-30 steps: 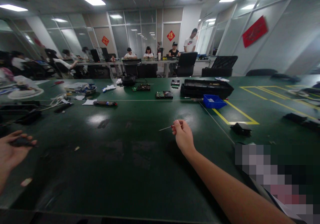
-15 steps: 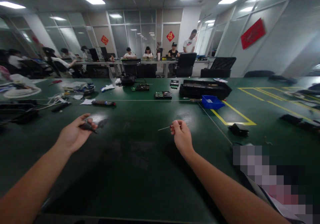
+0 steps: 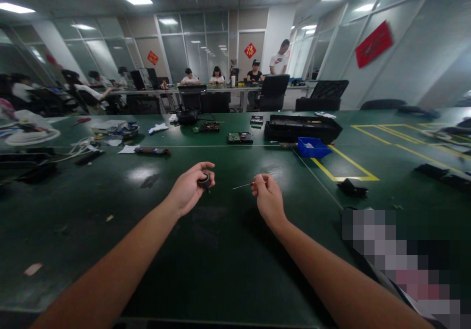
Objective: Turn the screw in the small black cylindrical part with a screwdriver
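Note:
My left hand (image 3: 190, 188) grips a small black piece with a round, ring-like end (image 3: 203, 180), the index finger stretched out past it; its exact kind I cannot make out. Between the fingertips of my right hand (image 3: 270, 196) is a slim screwdriver (image 3: 243, 187) with a thin metal shaft and a bit of red handle. Its shaft points left toward the black piece, with a gap between them. Both hands are above the green tabletop (image 3: 221, 280).
Circuit-board units (image 3: 240, 138) lie ahead, beside a long black housing (image 3: 302, 129) and a blue bin (image 3: 312, 147). A dark cylindrical tool (image 3: 151, 151) and cables (image 3: 83, 145) lie left. A small black block (image 3: 352, 187) sits right. Several people work at a far table.
My left hand has moved right with the black piece, closer to the screwdriver, turning its round end into view. My right hand has hardly moved.

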Tool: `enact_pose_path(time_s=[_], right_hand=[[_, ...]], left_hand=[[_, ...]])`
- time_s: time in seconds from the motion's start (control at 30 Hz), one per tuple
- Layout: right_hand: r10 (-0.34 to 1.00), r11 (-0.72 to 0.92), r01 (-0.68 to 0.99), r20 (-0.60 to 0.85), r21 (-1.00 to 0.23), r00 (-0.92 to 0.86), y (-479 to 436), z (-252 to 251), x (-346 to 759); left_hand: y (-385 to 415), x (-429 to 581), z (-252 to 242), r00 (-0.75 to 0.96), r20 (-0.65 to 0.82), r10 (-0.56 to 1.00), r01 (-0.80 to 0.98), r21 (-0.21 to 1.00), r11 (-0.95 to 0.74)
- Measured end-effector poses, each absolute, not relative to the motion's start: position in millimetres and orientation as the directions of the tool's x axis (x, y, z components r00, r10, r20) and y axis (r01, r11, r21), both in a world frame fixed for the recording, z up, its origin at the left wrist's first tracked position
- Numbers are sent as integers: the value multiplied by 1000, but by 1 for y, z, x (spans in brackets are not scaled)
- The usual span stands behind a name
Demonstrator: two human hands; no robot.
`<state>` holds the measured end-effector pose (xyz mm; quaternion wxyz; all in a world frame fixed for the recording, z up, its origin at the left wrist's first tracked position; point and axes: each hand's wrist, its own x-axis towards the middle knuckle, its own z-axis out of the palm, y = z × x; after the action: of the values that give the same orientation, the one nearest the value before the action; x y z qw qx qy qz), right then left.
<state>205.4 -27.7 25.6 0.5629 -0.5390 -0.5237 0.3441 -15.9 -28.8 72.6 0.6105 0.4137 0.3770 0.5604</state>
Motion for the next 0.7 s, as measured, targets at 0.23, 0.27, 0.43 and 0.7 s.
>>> enact_pose_path(time_s=[0.23,0.27,0.43,0.7], right_hand=[[949,212,181,247,-960,196,-25,22,206],[949,224,176,256,-958,185,-25,21,205],[949,270,148,289,-951,123,-24,18,203],[958,250,201,271,-947,88,-21,22,206]], left_hand=[[-34,18,59,287,137,948,-205,976,-79],[-36,18,53,314,155,937,-117,985,-124],[-31,11,22,343,290,894,470,771,-430],[-8,-3,7,333,338,880,575,667,-474]])
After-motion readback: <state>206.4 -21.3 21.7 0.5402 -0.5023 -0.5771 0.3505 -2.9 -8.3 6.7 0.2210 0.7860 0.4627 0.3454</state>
